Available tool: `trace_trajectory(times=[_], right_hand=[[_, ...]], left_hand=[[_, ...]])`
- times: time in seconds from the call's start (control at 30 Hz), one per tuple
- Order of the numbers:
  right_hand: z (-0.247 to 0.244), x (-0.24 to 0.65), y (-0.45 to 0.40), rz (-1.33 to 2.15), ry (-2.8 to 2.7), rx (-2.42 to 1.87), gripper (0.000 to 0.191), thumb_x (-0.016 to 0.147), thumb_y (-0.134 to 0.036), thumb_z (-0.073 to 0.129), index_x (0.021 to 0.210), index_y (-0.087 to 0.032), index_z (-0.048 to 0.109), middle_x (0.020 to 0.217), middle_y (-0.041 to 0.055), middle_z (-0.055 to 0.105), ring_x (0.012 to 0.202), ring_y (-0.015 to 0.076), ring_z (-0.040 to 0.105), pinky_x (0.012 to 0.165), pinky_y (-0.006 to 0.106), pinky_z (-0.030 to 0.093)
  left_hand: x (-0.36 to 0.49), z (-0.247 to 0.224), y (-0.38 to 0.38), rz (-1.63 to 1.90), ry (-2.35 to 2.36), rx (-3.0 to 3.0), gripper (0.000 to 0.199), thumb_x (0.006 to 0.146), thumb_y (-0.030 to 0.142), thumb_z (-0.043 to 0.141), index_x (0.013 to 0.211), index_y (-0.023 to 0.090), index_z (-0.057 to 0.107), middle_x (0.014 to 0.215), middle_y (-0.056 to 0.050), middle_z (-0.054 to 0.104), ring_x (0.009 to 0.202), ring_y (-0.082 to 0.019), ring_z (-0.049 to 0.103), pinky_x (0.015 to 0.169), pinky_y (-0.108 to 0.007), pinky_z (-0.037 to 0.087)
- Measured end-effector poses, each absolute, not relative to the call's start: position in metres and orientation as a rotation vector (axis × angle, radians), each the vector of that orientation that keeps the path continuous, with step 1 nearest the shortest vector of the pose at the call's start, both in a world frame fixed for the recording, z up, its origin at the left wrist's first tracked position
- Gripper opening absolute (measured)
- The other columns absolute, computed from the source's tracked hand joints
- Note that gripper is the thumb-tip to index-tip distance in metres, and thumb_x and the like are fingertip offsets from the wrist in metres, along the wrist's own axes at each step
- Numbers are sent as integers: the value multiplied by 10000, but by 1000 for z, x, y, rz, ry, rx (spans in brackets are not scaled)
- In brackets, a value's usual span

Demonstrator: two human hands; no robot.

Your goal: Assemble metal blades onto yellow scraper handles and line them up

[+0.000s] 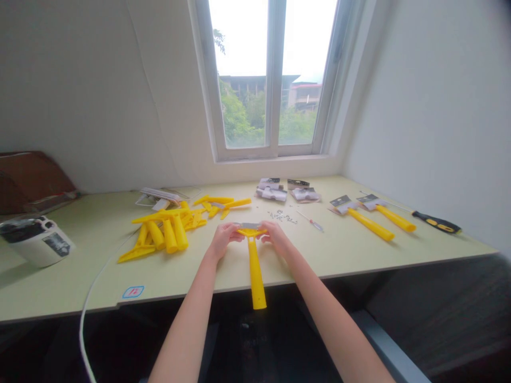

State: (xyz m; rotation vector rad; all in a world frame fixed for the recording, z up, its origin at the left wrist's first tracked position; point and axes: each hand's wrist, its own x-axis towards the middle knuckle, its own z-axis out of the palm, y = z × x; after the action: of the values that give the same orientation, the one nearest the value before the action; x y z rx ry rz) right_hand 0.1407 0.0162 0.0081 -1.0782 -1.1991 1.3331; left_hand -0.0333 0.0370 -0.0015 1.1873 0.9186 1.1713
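your left hand [225,240] and right hand [275,238] curl closed on the wide head of a yellow plastic scraper [255,271], its handle jutting past the table edge, with two carded scrapers [371,223] lying assembled at right, while a heap of loose yellow parts [163,234] and small screws [281,216] remain.

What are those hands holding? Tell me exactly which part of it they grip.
The left hand and right hand hold a long yellow plastic scraper by its flared head, one at each end, beside the thin metal blade.
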Motion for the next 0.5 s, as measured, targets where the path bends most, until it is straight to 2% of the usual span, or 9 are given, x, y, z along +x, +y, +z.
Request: trace_trajectory(times=[0.17, 0.33, 0.5], right_hand=[[7, 140, 16, 1228, -1317, -1126, 122, 639, -229, 477, 541, -160, 500, 509, -5, 533, 459, 83, 449, 440, 203, 256], [4, 140, 19, 1171, -1292, -1161, 125, 628, -242, 487, 538, -159, 514, 500, -10, 530, 459, 81, 433, 459, 211, 274], [3, 140, 20, 1114, -1263, -1177, 138, 627, -240, 490, 528, -154, 533, 519, -1, 550, 488, 87, 458, 479, 213, 302]], left_hand=[[-33, -5, 39, 1177, 923, 1221, 248, 669, 310, 616, 777, 87, 624, 667, -87, 663, 511, -132, 595, 526, -233, 458], [-29, -2, 37, 1087, 818, 1140, 317, 726, 390, 561, 879, 118, 613, 788, -98, 681, 679, -176, 638, 666, -293, 488], [-27, 3, 31, 953, 798, 1058, 476, 766, 542, 451, 921, 121, 610, 773, -110, 685, 703, -192, 648, 713, -310, 487]])
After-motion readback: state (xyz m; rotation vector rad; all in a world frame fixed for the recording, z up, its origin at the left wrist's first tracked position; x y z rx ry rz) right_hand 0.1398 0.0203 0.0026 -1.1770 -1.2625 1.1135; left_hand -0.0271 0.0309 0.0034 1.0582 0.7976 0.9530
